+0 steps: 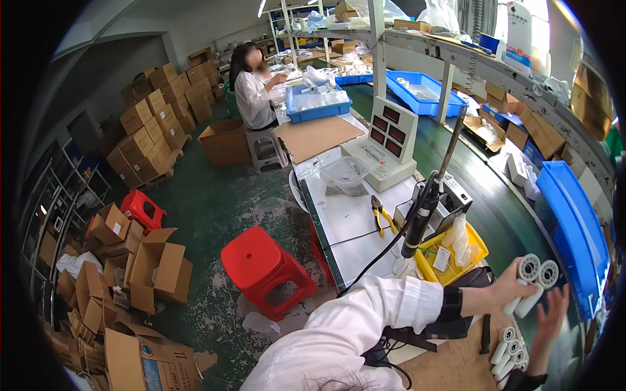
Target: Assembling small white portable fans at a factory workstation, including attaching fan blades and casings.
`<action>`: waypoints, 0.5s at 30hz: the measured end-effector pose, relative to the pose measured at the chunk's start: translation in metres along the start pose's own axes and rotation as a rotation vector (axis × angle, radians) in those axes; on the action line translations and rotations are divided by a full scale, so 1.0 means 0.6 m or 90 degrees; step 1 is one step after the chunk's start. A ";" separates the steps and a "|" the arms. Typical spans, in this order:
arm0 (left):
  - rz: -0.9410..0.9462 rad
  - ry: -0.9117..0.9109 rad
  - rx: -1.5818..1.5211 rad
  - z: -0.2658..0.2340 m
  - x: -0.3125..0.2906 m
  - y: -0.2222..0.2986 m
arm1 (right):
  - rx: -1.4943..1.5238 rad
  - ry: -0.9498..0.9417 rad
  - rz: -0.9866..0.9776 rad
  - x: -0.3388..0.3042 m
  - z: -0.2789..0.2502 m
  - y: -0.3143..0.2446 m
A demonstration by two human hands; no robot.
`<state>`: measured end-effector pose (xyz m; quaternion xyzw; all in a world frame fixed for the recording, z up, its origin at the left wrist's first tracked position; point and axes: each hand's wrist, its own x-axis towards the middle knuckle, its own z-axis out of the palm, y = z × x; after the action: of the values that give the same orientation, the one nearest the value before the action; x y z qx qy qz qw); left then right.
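Note:
My left hand [497,290], at the end of a white sleeve with a black wristband, is closed round two white cylinders [529,298] with round, ringed ends. The cylinders lie side by side and tilted, their ringed ends pointing up. Just right of them is my right hand [553,318], its fingers spread and nothing seen in it. Whether its fingertips touch a cylinder I cannot tell. Several more white cylinders [501,357] of the same kind lie on the brown cardboard work surface [450,366] below my hands.
A yellow bin [427,270] with plastic bags, a hanging black electric screwdriver [420,225], pliers [380,216] and a meter box [391,140] are on the bench. A blue tray [570,228] is beyond the green belt [486,195]. A red stool [251,257] is left; a co-worker [254,98] sits farther off.

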<state>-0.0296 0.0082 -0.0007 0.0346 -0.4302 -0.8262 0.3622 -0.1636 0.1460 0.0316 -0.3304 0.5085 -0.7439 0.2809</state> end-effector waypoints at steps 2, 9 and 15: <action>-0.003 0.052 0.077 -0.003 -0.001 0.026 | -0.234 0.068 -0.084 0.041 -0.072 -0.026; 0.016 0.071 0.145 -0.073 0.008 0.075 | -0.900 0.123 -0.265 0.259 -0.243 -0.025; -0.045 0.105 0.202 -0.062 0.017 0.029 | -1.226 0.317 -0.263 0.315 -0.382 -0.018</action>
<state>-0.0138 -0.0302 -0.0087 0.1744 -0.5221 -0.7547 0.3568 -0.4605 0.1382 0.0200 -0.3335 0.8687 -0.0994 -0.3525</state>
